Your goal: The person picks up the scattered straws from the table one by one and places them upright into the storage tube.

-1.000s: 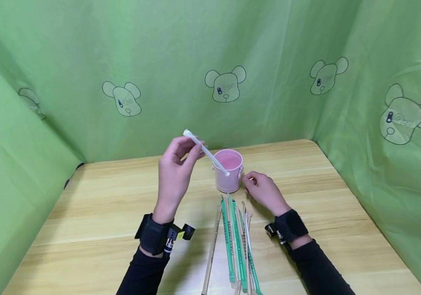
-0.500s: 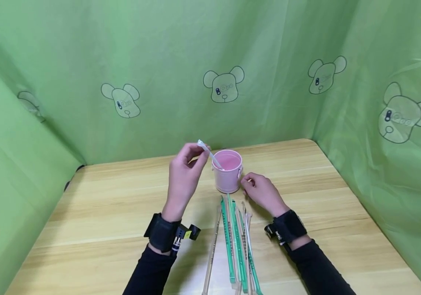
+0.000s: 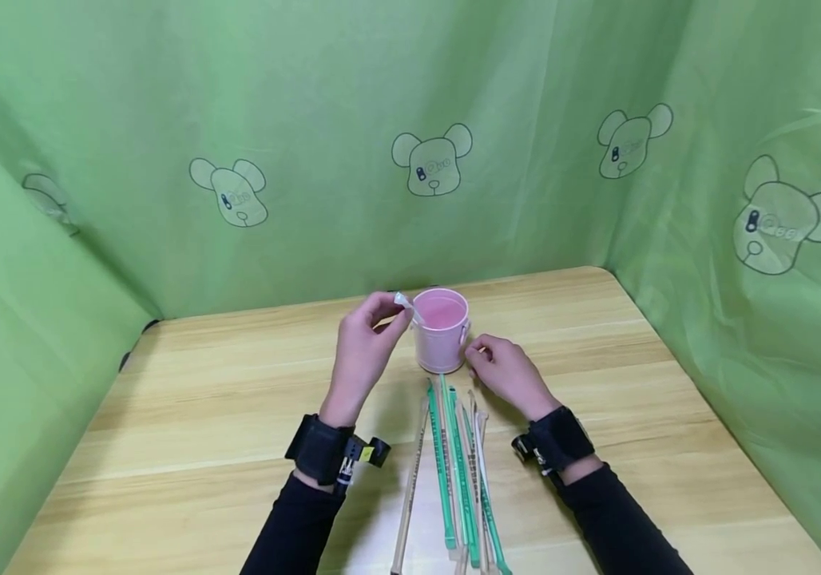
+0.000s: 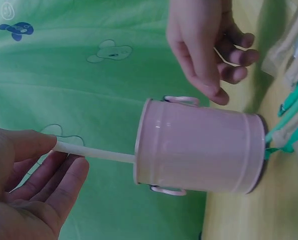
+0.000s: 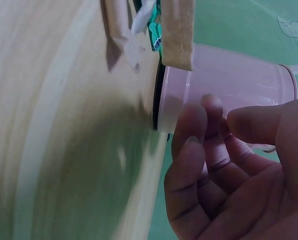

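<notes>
My left hand point(image 3: 363, 347) pinches the upper end of a white paper-wrapped drinking straw point(image 4: 101, 153) between thumb and fingers. The straw's lower part passes over the rim into a small pink bucket point(image 3: 441, 350), where the left wrist view loses sight of it. The bucket stands upright toward the back of the table. Close to its right side is my right hand point(image 3: 509, 375), its fingers loosely curled and holding nothing. Whether its fingertips touch the bucket I cannot tell.
In front of the bucket lie several wrapped straws, among them a green straw point(image 3: 442, 471) and, apart at the left, a brown straw point(image 3: 410, 495). The wooden table point(image 3: 202, 415) is bounded by a green curtain point(image 3: 310, 200) printed with bear heads.
My left hand has moved right and slightly down, bringing the white straw from across the front of the bucket to inside its mouth. The right hand stays nearly still beside the bucket.
</notes>
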The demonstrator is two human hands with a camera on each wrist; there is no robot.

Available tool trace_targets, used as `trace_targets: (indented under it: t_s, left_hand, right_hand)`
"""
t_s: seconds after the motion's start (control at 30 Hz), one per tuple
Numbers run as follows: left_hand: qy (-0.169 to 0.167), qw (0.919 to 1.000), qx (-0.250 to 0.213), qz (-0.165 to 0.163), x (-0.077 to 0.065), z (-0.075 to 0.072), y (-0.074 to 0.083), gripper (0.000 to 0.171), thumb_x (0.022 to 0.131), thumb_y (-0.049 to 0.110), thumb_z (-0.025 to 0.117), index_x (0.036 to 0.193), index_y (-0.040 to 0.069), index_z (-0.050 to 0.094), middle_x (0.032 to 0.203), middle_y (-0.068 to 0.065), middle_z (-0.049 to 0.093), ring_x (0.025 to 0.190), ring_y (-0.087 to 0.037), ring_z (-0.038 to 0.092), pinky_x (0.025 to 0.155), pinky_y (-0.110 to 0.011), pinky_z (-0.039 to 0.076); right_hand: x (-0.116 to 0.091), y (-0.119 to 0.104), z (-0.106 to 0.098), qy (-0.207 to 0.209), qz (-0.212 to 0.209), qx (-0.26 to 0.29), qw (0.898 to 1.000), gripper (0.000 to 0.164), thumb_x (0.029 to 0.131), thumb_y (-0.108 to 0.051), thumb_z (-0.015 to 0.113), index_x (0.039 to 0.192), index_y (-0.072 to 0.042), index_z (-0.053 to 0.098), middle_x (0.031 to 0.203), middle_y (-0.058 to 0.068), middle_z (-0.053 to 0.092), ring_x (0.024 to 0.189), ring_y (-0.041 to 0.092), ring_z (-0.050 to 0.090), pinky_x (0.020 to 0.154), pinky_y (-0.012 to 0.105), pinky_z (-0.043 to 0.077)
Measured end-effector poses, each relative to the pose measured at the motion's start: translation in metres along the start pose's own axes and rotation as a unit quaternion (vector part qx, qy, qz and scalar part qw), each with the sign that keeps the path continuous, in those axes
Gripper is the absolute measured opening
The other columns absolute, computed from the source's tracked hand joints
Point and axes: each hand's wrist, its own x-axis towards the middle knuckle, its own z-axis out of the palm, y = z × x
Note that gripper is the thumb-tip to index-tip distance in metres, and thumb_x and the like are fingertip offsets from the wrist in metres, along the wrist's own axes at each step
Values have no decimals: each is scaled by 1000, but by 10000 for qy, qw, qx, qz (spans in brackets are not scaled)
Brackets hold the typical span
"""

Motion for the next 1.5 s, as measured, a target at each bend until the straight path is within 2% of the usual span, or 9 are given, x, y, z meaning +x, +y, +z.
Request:
trace_targets:
  t_s: [0.33,0.6,0.77,0.97,1.13,1.23,1.37,1.5]
  left_hand:
    - [-369,9986,303,-214,-3,5,-28,16,100,12,77,114,4,75,113,-7,75,113,-24,71,94,-40,61]
    - [-398,9974,581,-142,-8,1,-29,21,102,13,76,121,6,73,116,-4,74,113,-21,69,92,-37,61]
    - [-487,9965,607,-298,-14,-2,-30,19,102,10,74,121,6,72,118,-6,73,113,-22,68,94,-38,60]
    - [-960,9878,1051,-630,-28,-6,-38,20,103,8,70,123,6,73,123,-7,73,114,-25,67,95,-42,59]
    - [-1200,9793,1328,-949,-37,-8,-45,22,103,8,68,125,5,72,121,-10,73,110,-31,68,95,-46,59]
    - [-1311,9765,1366,-1033,-40,-8,-47,22,103,7,68,125,3,71,119,-12,73,109,-32,68,94,-47,58]
    - [-1448,9727,1463,-1072,-43,-6,-47,20,104,7,67,123,2,71,117,-12,72,106,-32,68,91,-46,59]
    - [-1654,9657,1573,-1239,-45,-5,-48,19,105,8,66,122,1,72,114,-11,72,97,-27,69,86,-42,60]
  right_hand:
    - [-6,1,-1,-83,24,-67,9999,25,111,-26,57,107,-6,72,84,8,70,63,21,56,62,37,47]
    - [-16,6,-4,-43,72,-260,9996,24,111,-24,57,104,-6,71,81,6,68,62,20,52,59,35,43]
    - [-21,6,-4,-103,-5,-353,9993,23,111,-24,58,103,-8,71,82,5,66,65,19,53,62,34,45]
    - [-30,5,-2,-380,-130,-732,9965,16,107,-25,65,100,-12,73,81,-2,63,74,17,57,71,36,51]
    - [-34,1,3,-617,31,-824,9947,20,102,-34,73,97,-16,71,76,-1,59,69,17,54,65,35,46]
    - [-35,-2,7,-658,125,-880,9939,23,99,-36,77,99,-15,70,74,1,56,67,18,52,64,35,44]
    - [-35,-4,10,-696,145,-895,9935,25,97,-32,80,106,-11,70,76,1,59,68,18,54,64,35,45]
    - [-33,-6,11,-792,129,-815,9934,21,98,-24,79,111,-9,71,78,1,59,69,18,54,64,35,44]
